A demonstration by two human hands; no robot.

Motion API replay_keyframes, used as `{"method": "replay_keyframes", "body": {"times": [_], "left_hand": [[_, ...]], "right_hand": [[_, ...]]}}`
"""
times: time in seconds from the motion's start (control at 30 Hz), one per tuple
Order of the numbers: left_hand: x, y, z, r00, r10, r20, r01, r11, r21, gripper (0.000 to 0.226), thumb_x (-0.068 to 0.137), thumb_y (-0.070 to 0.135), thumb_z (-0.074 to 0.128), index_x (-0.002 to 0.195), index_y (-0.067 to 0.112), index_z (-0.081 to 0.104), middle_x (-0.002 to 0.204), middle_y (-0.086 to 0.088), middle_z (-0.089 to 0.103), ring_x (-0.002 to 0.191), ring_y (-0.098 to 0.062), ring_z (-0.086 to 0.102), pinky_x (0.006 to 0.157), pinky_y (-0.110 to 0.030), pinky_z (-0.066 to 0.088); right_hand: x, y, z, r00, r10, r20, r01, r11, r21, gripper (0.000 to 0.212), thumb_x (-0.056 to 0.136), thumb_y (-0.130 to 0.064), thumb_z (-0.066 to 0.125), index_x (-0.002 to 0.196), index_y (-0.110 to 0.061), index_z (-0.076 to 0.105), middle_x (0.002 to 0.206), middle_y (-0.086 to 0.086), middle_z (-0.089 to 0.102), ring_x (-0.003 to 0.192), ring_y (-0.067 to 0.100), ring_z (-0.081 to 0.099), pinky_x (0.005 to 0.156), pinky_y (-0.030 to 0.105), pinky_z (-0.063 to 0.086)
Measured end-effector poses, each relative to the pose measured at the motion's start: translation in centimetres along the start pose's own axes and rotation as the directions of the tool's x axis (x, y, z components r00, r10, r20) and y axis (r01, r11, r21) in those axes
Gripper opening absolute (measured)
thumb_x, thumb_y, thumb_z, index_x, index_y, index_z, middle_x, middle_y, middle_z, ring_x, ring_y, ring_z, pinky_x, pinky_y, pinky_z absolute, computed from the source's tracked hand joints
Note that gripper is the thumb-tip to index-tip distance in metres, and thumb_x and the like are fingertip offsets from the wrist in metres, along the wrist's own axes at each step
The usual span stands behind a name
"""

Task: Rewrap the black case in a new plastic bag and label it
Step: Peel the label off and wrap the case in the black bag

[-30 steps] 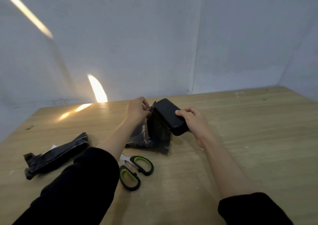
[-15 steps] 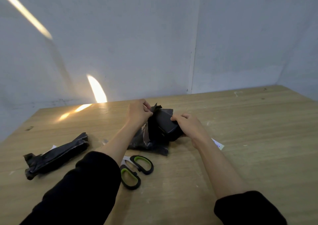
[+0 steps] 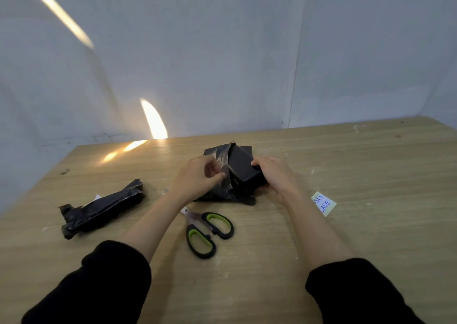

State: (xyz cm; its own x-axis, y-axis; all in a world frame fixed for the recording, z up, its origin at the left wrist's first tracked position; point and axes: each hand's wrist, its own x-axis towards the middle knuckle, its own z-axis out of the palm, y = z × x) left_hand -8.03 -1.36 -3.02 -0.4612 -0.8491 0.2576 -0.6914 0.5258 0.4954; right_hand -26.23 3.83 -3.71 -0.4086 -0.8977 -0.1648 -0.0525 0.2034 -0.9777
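The black case [image 3: 243, 169] lies low over the wooden table [image 3: 371, 237], partly inside a black plastic bag [image 3: 218, 157]. My right hand [image 3: 274, 175] grips the case's near end. My left hand [image 3: 200, 179] pinches the bag's loose edge just left of the case. A small pale label [image 3: 324, 203] with blue handwriting lies flat on the table to the right of my right wrist.
Scissors [image 3: 209, 232] with black and green handles lie shut between my forearms. A crumpled black plastic wrapping [image 3: 101, 209] lies at the left. Grey walls [image 3: 222, 63] stand behind the table's far edge.
The case has come down from its raised tilt towards the table and into the bag. My left hand shifted along the bag's edge. The label has come into view beside my right wrist.
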Motion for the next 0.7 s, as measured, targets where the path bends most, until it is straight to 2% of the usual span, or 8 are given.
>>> {"method": "replay_keyframes", "body": {"times": [0.1, 0.2, 0.3, 0.43, 0.5, 0.57, 0.63, 0.7], "left_hand": [[-0.1, 0.4, 0.5, 0.995, 0.003, 0.098, -0.004, 1.0, 0.008, 0.023, 0.073, 0.031, 0.073, 0.08, 0.016, 0.057, 0.076, 0.002, 0.062, 0.072, -0.016, 0.057, 0.059, -0.024, 0.042], [-0.4, 0.7, 1.3, 0.997, 0.022, 0.077, -0.027, 0.998, 0.065, 0.035, 0.069, 0.043, 0.074, 0.079, 0.016, 0.054, 0.073, 0.004, 0.06, 0.069, -0.016, 0.055, 0.059, -0.03, 0.043], [-0.5, 1.0, 1.9, 0.998, 0.041, 0.047, -0.045, 0.995, 0.087, 0.041, 0.069, 0.053, 0.071, 0.076, 0.018, 0.051, 0.069, 0.009, 0.055, 0.066, -0.012, 0.051, 0.055, -0.029, 0.038], [-0.4, 1.3, 2.3, 0.999, 0.024, 0.026, -0.027, 0.987, 0.157, 0.032, 0.075, 0.046, 0.066, 0.075, 0.019, 0.05, 0.068, 0.01, 0.053, 0.067, -0.013, 0.05, 0.052, -0.026, 0.034], [-0.4, 1.2, 2.4, 1.0, 0.003, 0.028, -0.007, 0.989, 0.149, 0.022, 0.077, 0.037, 0.065, 0.076, 0.018, 0.053, 0.07, 0.007, 0.056, 0.069, -0.014, 0.053, 0.054, -0.027, 0.037], [-0.5, 0.9, 2.3, 1.0, -0.012, 0.022, 0.01, 0.994, 0.106, 0.014, 0.08, 0.031, 0.063, 0.076, 0.02, 0.056, 0.071, 0.006, 0.058, 0.07, -0.014, 0.055, 0.057, -0.027, 0.042], [-0.6, 0.6, 2.1, 1.0, -0.023, -0.005, 0.024, 0.999, 0.046, 0.01, 0.083, 0.026, 0.062, 0.077, 0.019, 0.059, 0.072, 0.007, 0.059, 0.071, -0.012, 0.056, 0.06, -0.027, 0.043], [-0.7, 0.2, 1.8, 0.999, -0.036, -0.035, 0.035, 0.999, -0.019, 0.008, 0.085, 0.023, 0.062, 0.081, 0.016, 0.063, 0.072, 0.007, 0.06, 0.071, -0.011, 0.055, 0.062, -0.027, 0.044]], "right_hand": [[0.1, -0.1, 0.0, 1.0, -0.016, -0.006, 0.016, 1.0, 0.003, 0.013, 0.079, -0.028, 0.061, 0.08, -0.017, 0.068, 0.084, 0.001, 0.064, 0.083, 0.018, 0.056, 0.074, 0.035, 0.046], [0.3, -0.1, -0.1, 1.0, -0.014, -0.012, 0.014, 1.0, 0.002, 0.013, 0.078, -0.029, 0.061, 0.079, -0.018, 0.068, 0.083, -0.001, 0.064, 0.081, 0.017, 0.056, 0.072, 0.034, 0.045], [0.3, -0.2, -0.2, 1.0, -0.005, -0.017, 0.005, 1.0, 0.006, 0.011, 0.077, -0.028, 0.062, 0.077, -0.018, 0.067, 0.084, 0.001, 0.065, 0.083, 0.019, 0.058, 0.074, 0.037, 0.047], [0.4, -0.3, -0.3, 1.0, 0.006, -0.002, -0.006, 1.0, 0.019, 0.009, 0.079, -0.025, 0.062, 0.077, -0.018, 0.067, 0.085, 0.002, 0.066, 0.088, 0.023, 0.061, 0.085, 0.044, 0.052], [0.5, -0.3, -0.4, 1.0, 0.005, 0.001, -0.005, 1.0, 0.028, 0.009, 0.079, -0.025, 0.062, 0.075, -0.018, 0.066, 0.084, 0.002, 0.066, 0.089, 0.024, 0.06, 0.084, 0.043, 0.052], [0.4, -0.3, -0.4, 1.0, -0.008, 0.014, 0.008, 1.0, 0.02, 0.008, 0.08, -0.024, 0.062, 0.083, -0.018, 0.067, 0.089, 0.003, 0.065, 0.09, 0.022, 0.059, 0.08, 0.04, 0.051], [0.4, -0.2, -0.5, 0.999, -0.029, 0.044, 0.027, 0.999, 0.038, 0.02, 0.083, -0.019, 0.061, 0.103, -0.022, 0.064, 0.101, 0.004, 0.064, 0.092, 0.021, 0.061, 0.081, 0.041, 0.053], [0.2, -0.2, -0.3, 0.993, -0.072, 0.094, 0.067, 0.996, 0.057, 0.031, 0.085, -0.016, 0.059, 0.111, -0.033, 0.06, 0.111, 0.007, 0.064, 0.093, 0.021, 0.064, 0.075, 0.038, 0.055]]}}
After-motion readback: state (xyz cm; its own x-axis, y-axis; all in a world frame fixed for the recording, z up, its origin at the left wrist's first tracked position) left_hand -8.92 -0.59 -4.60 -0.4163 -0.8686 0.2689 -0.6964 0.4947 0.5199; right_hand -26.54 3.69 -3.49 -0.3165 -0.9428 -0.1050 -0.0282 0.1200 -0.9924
